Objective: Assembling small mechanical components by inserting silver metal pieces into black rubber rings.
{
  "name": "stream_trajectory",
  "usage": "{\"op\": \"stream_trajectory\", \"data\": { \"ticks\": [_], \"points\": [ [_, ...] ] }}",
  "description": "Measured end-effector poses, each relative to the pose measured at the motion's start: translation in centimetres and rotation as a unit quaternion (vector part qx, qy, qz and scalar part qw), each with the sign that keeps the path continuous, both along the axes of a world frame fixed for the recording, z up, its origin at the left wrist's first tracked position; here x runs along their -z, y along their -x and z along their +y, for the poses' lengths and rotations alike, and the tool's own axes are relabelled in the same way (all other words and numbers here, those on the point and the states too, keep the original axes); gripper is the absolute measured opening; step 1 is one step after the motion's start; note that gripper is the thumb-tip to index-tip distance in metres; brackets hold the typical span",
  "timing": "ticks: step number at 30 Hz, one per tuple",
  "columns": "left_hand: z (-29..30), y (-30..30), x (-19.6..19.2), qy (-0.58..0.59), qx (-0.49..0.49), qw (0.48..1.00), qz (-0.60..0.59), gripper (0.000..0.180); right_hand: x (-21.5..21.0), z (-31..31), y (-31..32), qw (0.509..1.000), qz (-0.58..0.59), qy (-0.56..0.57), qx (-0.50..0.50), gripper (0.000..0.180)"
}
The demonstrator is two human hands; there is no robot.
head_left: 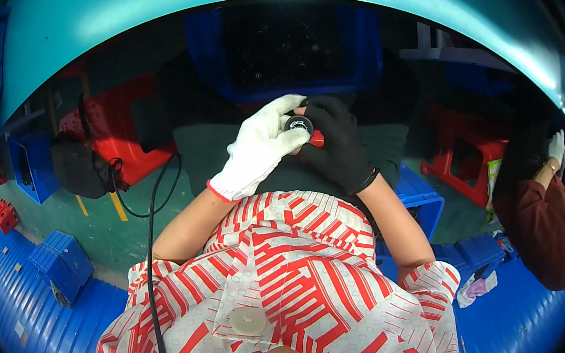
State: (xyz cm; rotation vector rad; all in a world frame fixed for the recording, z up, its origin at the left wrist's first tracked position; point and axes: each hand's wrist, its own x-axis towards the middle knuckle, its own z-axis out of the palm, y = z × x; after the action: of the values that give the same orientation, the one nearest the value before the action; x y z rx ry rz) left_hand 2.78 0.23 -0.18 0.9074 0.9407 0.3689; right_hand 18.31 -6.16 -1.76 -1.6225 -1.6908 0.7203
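In front of my chest, both hands meet around a small round black part (298, 129) with a pale, ring-like middle. My left hand (258, 143), in a white glove with a red cuff edge, is closed on it, thumb across its lower side. My right hand (338, 141), in a black glove, curls around the far and right side of the same part. A small red piece (317, 139) shows between the part and my right palm. Whether it is joined to the black part, I cannot tell. The right fingertips are partly hidden.
Beyond my hands stands a blue crate (236, 94) holding many small dark pieces, beneath a teal table edge (126, 29). Red stools (136, 158) are at left and right. A black cable (151, 232) hangs at left. Another person's sleeve (545, 232) is at far right.
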Motion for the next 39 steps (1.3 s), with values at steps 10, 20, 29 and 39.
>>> {"op": "stream_trajectory", "data": {
  "ticks": [10, 20, 29, 39],
  "points": [
    [1.5, 0.7, 0.5, 0.012, 0.111, 0.993, 0.043, 0.056, -0.1, -0.6, 0.6, 0.998, 0.023, 0.049, -0.02, 0.05],
    [0.1, -0.3, -0.4, 0.021, -0.012, 1.0, -0.014, 0.051, -0.4, -0.1, 0.2, 1.0, -0.022, -0.012, 0.013, 0.045],
    [0.2, 0.0, -0.1, -0.024, 0.022, 0.998, 0.045, 0.051, 0.5, -0.5, 0.4, 0.997, -0.064, -0.039, -0.012, 0.046],
    [1.0, 0.2, -0.3, 0.036, 0.006, 0.999, -0.037, 0.052, -0.4, 0.3, -0.5, 0.995, 0.081, 0.037, -0.045, 0.045]
  ]
}}
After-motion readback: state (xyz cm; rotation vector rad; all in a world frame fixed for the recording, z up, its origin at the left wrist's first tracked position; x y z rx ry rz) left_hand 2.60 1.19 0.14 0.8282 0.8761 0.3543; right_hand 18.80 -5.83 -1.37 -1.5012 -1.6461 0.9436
